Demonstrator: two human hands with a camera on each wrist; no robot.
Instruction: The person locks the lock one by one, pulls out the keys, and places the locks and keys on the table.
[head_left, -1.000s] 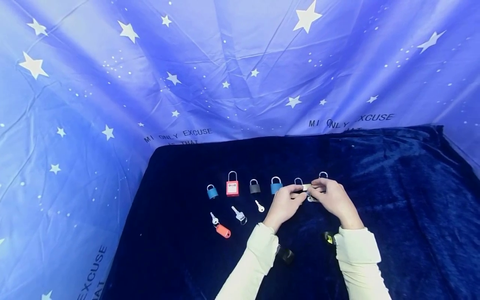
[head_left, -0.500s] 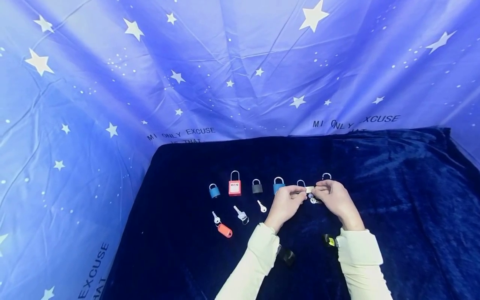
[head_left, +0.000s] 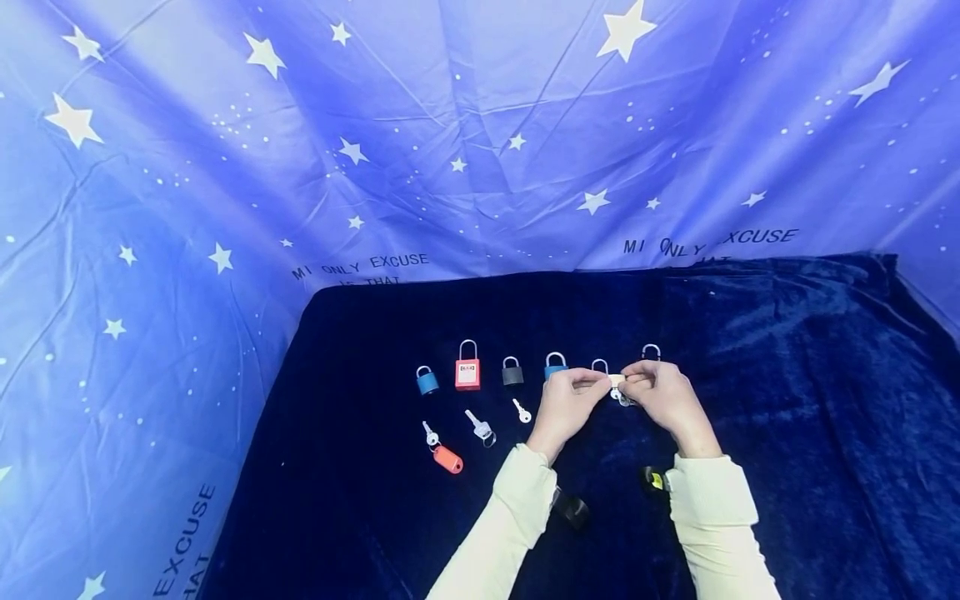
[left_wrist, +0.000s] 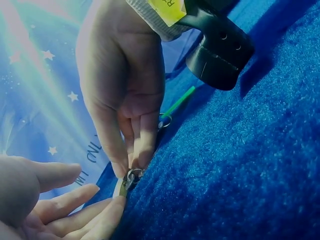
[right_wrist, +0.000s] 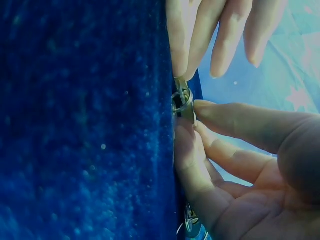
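My left hand (head_left: 568,408) and right hand (head_left: 667,407) meet over the dark blue cloth at the right end of a row of padlocks. Between their fingertips is a small brass-coloured padlock (head_left: 615,381). My left thumb and index finger pinch its left end, while the right hand pinches the opposite end. Keys (head_left: 618,395) hang just below it, and a metal ring (right_wrist: 184,101) shows against the brass in the right wrist view. A silver shackle (head_left: 599,365) rises just behind the left fingertips. Fingers cover much of the padlock's body.
To the left lie a small blue padlock (head_left: 427,382), a red padlock (head_left: 467,375), a dark grey padlock (head_left: 512,372) and a larger blue padlock (head_left: 556,367). Loose keys (head_left: 480,427) lie before them, one with a red tag (head_left: 447,460). Another shackle (head_left: 651,352) stands behind my right hand.
Both hands keep their pinch on the brass padlock. The keys below it have shifted slightly, and the padlock looks a little more level. The head view has shifted slightly.
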